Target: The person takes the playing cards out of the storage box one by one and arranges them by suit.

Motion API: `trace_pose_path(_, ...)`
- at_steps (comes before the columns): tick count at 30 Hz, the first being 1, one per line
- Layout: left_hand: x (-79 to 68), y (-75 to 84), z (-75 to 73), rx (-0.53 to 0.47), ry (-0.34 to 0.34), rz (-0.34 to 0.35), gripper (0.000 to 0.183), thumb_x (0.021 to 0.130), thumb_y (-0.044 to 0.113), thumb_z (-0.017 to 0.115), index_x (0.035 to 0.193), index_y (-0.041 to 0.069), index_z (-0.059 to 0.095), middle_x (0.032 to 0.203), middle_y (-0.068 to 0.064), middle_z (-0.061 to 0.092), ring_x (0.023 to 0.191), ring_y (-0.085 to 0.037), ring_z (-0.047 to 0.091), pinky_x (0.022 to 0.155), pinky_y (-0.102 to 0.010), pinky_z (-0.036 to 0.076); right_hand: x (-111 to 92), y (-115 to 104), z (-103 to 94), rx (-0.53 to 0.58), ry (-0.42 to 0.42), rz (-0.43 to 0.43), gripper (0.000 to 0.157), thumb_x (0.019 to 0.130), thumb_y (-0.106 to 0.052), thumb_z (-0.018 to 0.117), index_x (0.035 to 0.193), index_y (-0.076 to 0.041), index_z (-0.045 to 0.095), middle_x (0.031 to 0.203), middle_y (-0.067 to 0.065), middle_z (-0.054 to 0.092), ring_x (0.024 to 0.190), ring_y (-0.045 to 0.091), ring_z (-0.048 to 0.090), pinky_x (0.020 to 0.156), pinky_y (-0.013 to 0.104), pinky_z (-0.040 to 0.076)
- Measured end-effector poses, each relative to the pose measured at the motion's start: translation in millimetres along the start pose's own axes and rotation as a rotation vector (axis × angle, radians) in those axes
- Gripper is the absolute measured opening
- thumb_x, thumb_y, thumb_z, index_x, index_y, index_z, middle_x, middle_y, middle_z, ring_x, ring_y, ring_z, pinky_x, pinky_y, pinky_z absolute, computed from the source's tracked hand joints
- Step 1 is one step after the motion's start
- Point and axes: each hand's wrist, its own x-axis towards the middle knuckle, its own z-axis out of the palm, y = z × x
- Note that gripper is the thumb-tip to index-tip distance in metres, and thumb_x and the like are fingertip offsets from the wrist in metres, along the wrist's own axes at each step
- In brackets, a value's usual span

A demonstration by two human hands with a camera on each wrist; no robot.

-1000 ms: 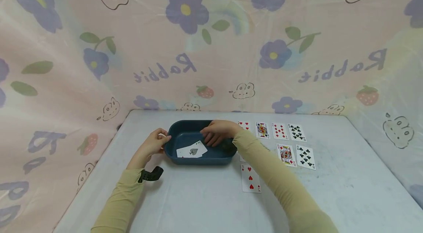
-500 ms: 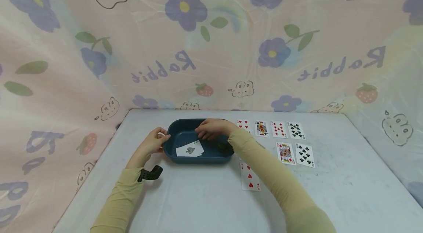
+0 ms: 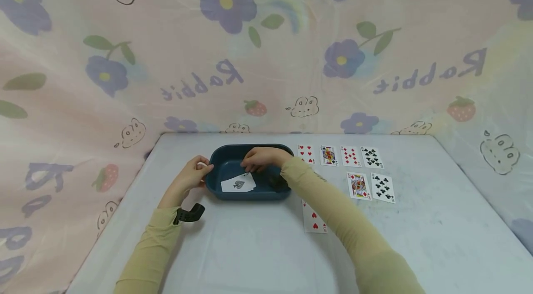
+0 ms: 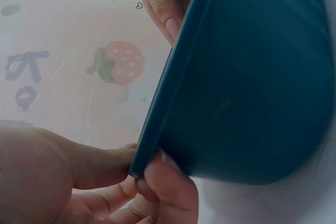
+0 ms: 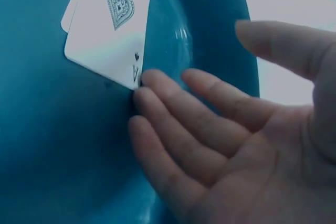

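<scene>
In the head view a dark blue oblong basin (image 3: 250,196) stands on the table. My left hand (image 3: 190,175) pinches its left rim; the left wrist view has the thumb (image 4: 100,166) on one side of the rim and curled fingers on the other. An ace of spades (image 5: 113,24) lies face up on the basin's floor, overlapping at least one other card (image 5: 68,17). Inside the basin, my right hand (image 3: 264,158) reaches in with relaxed, spread fingers and palm visible in the right wrist view. Its fingertips (image 5: 144,95) are at the ace's corner; contact is unclear.
Right of the basin, face-up cards lie in rows: a hearts card (image 3: 306,153), a face card (image 3: 329,156), a diamonds card (image 3: 351,156) and clubs (image 3: 372,157). Nearer are a diamonds face card (image 3: 359,186), another clubs card (image 3: 382,188) and a hearts card (image 3: 314,221) partly under the right sleeve.
My right hand has moved left inside the basin, and the ace has shifted and turned slightly. The left hand keeps its hold on the rim. The head view has tilted a little.
</scene>
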Motion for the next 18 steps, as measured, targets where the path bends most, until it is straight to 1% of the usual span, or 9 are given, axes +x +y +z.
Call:
trace_pose_path(3,2.2,-0.8,-0.5,0.006,0.001,-0.005,0.020,0.100,0.016,0.053,0.111,0.003,0.044,0.078,-0.009,0.050,0.064,-0.016,0.054,0.055,-0.029,0.048,1.6,-1.2,1.8,-0.036,-0.034,-0.034,0.033,0.097,-0.020,0.055,0.123,0.001,0.059,0.112,0.017,0.064,0.105,0.027,0.059,0.085,0.032,0.049)
trace_pose_path(9,-2.0,3.5,-0.6,0.010,0.005,-0.007,0.020,0.100,0.016,0.053,0.111,0.003,0.044,0.079,-0.011,0.052,0.064,-0.017,0.054,0.056,-0.030,0.049,3.3,-4.6,5.2,-0.061,-0.081,-0.081,0.033,0.095,-0.018,0.059,0.123,0.000,0.058,0.107,0.011,0.064,0.101,0.023,0.061,0.085,0.031,0.049)
trace_pose_path(14,-2.9,5.2,-1.2,0.015,0.010,-0.016,0.021,0.100,0.016,0.053,0.113,0.002,0.043,0.081,-0.011,0.052,0.066,-0.018,0.053,0.056,-0.030,0.048,2.9,-6.2,6.3,-0.064,-0.097,-0.087,0.033,0.095,-0.016,0.059,0.124,0.000,0.057,0.105,0.007,0.064,0.098,0.021,0.061,0.084,0.031,0.050)
trace_pose_path(18,-6.2,7.2,-1.6,0.009,0.013,-0.024,0.022,0.100,0.016,0.053,0.114,0.002,0.042,0.080,-0.010,0.050,0.067,-0.020,0.053,0.056,-0.030,0.048,1.0,-7.7,7.8,-0.046,-0.114,-0.077,0.034,0.095,-0.015,0.060,0.125,0.000,0.056,0.106,0.008,0.064,0.097,0.023,0.063,0.083,0.033,0.050)
